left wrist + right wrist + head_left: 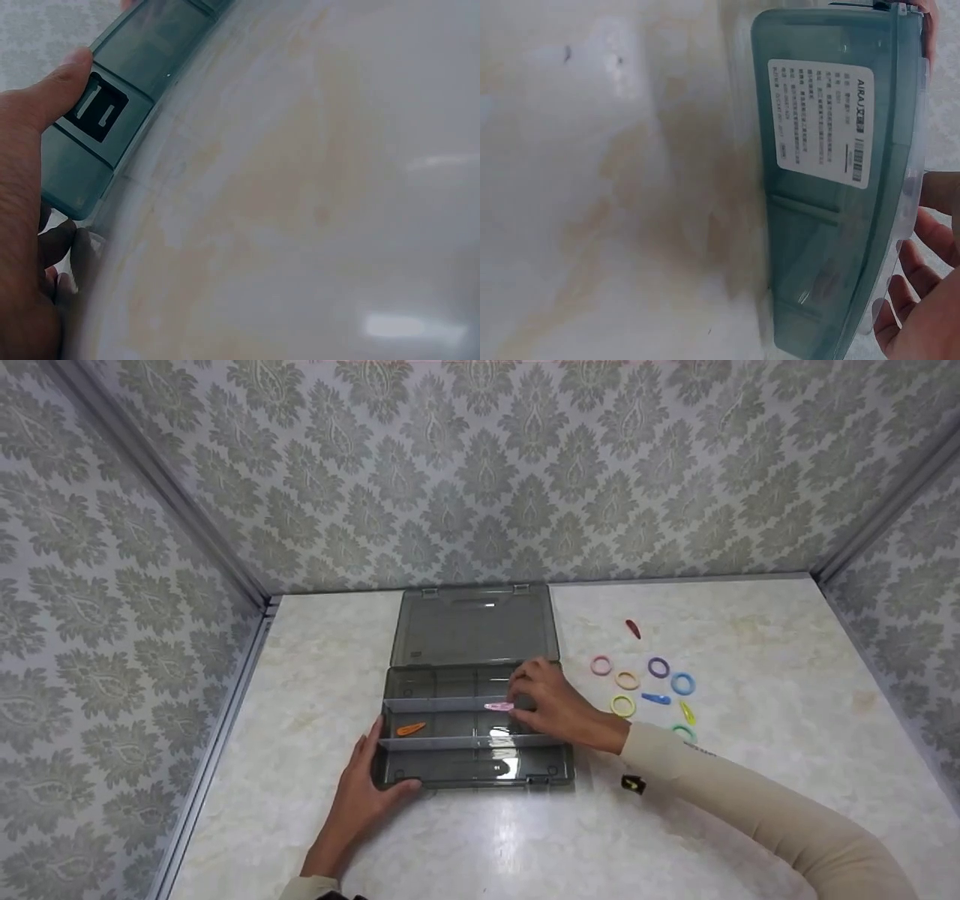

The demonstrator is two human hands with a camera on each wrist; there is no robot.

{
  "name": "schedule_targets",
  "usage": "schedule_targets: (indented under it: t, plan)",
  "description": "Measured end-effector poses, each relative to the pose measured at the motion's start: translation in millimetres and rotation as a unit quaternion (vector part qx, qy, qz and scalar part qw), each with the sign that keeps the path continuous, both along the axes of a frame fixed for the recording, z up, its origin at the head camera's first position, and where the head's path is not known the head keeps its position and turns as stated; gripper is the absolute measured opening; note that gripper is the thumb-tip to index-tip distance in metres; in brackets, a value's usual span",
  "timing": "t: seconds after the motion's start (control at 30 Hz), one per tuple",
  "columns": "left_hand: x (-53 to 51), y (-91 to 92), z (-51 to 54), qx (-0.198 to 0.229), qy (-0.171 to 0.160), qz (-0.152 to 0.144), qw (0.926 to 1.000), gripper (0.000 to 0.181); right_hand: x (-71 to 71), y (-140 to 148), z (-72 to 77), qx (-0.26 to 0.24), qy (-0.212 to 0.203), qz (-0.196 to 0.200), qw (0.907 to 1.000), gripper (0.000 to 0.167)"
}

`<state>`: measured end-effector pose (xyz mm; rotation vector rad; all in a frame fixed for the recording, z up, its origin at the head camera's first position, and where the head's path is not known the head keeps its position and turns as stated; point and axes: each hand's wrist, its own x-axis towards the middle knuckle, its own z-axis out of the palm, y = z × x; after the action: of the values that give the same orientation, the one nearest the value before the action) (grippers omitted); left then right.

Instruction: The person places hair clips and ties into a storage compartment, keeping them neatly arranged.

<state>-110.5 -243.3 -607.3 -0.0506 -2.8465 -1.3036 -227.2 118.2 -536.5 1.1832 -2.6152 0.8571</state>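
Observation:
A dark translucent organizer box (431,778) stands with its lid (476,626) folded back. My left hand (365,789) holds its near left corner, thumb on the front wall and fingers along the left side; the left wrist view shows the thumb against the box (127,154). Over the right part of the middle row, my right hand (551,701) pinches a pink snap hair clip (498,706). In that row's left part lies an orange hair clip (411,729). The right wrist view shows my right fingers by the labelled side wall (817,225), but not the clip.
Right of the box lie several coloured hair ties, among them a purple one (658,667), plus a red clip (634,629), a blue clip (656,699) and a yellow clip (688,712). A small black object (633,784) sits near the right sleeve. Patterned walls enclose the table.

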Motion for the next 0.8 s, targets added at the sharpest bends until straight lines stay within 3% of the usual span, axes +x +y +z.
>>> schedule_targets:
  t: [0.47, 0.6, 0.8]
  plan:
    - [-0.6, 2.0, 3.3, -0.004, -0.032, 0.015, 0.9994, 0.121, -11.0, -27, 5.3, 0.041, -0.031, 0.065, 0.9966, 0.01]
    - [-1.5, 2.1, 4.0, -0.002, -0.028, 0.013, 0.9995, 0.121, -13.2, -35, 7.1, 0.055, -0.045, 0.073, 0.9948, 0.011]
    - [-2.9, 2.1, 3.7, -0.004, -0.022, 0.011, 0.9997, 0.121, -14.5, -46, 9.3, 0.071, -0.033, 0.09, 0.9929, 0.01]
